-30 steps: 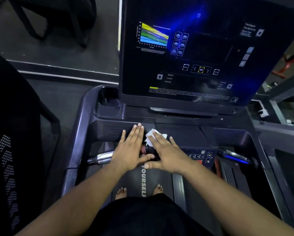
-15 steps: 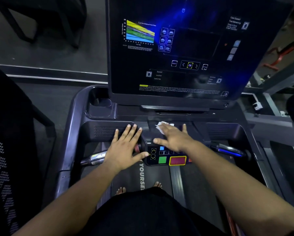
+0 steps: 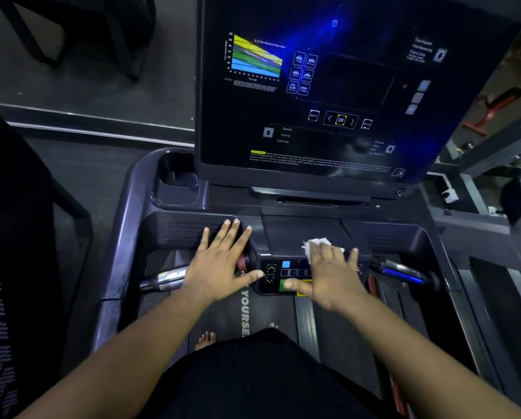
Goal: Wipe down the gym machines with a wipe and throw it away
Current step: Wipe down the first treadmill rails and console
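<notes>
Bare feet (image 3: pixel 205 340) at 6 o'clock on the treadmill belt (image 3: pixel 223 309); person stands centred to reach the console. Left hand (image 3: pixel 220 264) at 9 o'clock of the button panel (image 3: pixel 278 275), fingers straight and spread, resting flat on the console ledge (image 3: pixel 186 231), probably to brace. Right hand (image 3: pixel 331 276) flat, fingers spread, pressing the white wipe (image 3: pixel 313 246) onto the panel's top edge; the wipe shows past the fingertips at 12 o'clock. Dark screen (image 3: pixel 328 86) beyond looks not yet wiped.

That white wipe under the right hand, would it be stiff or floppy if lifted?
Probably floppy: the wipe looks crumpled and bunched beyond the right hand. Likely very light, a thin scrap. It should slide easily, since flat fingers alone press it on the smooth console.
</notes>
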Tool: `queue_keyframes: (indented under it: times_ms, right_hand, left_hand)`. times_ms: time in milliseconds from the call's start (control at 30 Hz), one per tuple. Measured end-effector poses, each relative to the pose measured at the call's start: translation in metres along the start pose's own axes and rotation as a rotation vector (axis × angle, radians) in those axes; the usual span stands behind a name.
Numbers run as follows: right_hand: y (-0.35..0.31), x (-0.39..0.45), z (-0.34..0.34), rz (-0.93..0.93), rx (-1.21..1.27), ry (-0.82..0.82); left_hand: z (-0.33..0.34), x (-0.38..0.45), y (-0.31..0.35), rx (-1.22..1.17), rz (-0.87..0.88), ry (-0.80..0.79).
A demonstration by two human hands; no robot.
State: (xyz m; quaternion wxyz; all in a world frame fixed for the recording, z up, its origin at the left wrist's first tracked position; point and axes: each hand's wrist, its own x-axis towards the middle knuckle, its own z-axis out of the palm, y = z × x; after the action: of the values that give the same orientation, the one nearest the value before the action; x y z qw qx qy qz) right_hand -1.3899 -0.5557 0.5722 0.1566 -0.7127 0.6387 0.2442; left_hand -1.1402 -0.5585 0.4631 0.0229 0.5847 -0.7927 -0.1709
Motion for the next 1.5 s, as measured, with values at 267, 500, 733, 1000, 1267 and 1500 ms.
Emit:
queue_keyframes:
  times_ms: [267, 500, 733, 1000, 1267, 1500]
  right_hand:
    - [-0.062, 0.010, 0.072, -0.307, -0.034, 0.303]
    - [-0.025, 0.005, 0.147, -0.300, -0.179, 0.214]
    - [-0.035, 0.015, 0.130, -0.234, -0.246, 0.370]
    - [-0.042, -0.006, 0.144, -0.038, -0.027, 0.261]
    - [0.004, 0.002, 0.133, 0.019, -0.076, 0.264]
    - [0.031, -0.019, 0.148, 0.161, 0.233, 0.185]
  left_hand:
    - [-0.001, -0.002, -0.002, 0.012, 0.044, 0.032]
    - [0.003, -0.001, -0.007, 0.032, 0.075, 0.053]
    - [0.006, -0.001, -0.009, 0.019, 0.084, 0.043]
    - [0.006, -0.002, -0.008, 0.001, 0.073, 0.067]
    - [0.003, -0.004, -0.006, -0.013, 0.044, 0.043]
    - [0.004, -0.002, -0.006, 0.014, 0.046, 0.044]
